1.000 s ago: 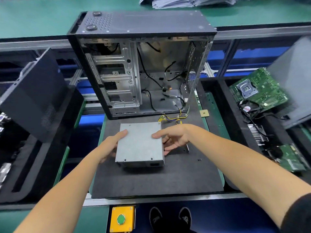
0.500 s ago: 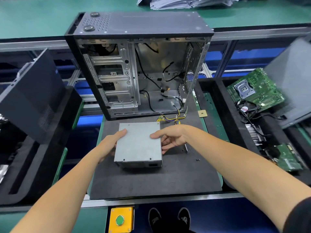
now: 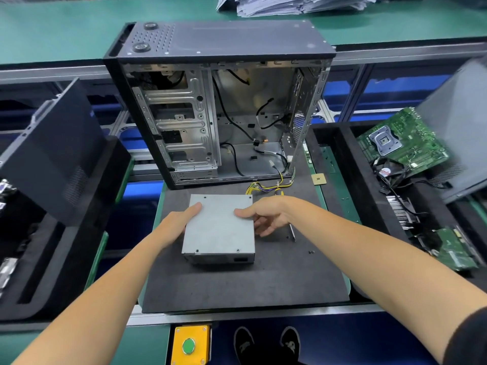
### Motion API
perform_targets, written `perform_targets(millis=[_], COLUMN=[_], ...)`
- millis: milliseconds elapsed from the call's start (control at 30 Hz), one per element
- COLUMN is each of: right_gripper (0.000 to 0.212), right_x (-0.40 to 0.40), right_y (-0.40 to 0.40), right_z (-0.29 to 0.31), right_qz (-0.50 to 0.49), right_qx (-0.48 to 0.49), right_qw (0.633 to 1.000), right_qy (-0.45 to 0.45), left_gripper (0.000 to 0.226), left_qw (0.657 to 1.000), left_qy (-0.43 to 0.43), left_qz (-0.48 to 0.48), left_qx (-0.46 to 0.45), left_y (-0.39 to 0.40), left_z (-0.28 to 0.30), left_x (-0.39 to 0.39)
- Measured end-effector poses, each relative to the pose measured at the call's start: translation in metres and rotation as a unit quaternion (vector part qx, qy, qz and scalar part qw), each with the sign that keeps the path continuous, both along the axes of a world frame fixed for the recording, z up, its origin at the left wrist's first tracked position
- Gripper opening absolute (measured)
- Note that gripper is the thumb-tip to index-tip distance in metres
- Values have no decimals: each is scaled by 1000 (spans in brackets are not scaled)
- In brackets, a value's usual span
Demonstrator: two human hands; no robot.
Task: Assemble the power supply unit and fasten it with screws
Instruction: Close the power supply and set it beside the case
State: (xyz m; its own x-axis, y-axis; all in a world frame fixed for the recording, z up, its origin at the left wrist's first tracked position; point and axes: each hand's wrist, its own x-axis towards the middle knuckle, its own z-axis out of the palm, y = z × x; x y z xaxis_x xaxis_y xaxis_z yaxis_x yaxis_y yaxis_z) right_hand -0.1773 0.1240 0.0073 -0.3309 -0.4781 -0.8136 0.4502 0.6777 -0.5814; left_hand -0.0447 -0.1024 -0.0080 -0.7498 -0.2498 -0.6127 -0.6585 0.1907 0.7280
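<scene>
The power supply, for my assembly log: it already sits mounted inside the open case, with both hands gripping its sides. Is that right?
Not quite. The head view shows the power supply lying on the dark mat in front of the open case, not mounted inside it. The left hand and the right hand do grip its sides.

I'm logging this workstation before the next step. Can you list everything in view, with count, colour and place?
power supply unit: 1, grey, centre of mat
computer case: 1, black, open, behind the unit
mat: 1, dark grey, under both
wire bundle: 1, yellow and black, from unit toward case
screwdriver: 1, on mat, right of unit
motherboard: 1, green, right tray
button box: 1, yellow, green button, bench edge
paper stack: 1, white, far table
left hand: grips unit's left edge
right hand: grips unit's right edge
</scene>
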Motion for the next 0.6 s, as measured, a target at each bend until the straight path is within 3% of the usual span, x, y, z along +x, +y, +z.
perform_targets(millis=[300,600], right_gripper=[53,39], right_x=[-2,-2], right_y=[-2,-11], right_z=[-3,9], right_qz=[-39,40], right_qx=[12,24], right_qw=[999,999], right_qy=[10,1], left_gripper=[89,81], left_qw=[998,996], left_qy=[-3,37], left_qz=[17,53], left_qx=[-56,-57], left_y=[-1,5], left_z=[-7,-11], left_x=[-6,-4])
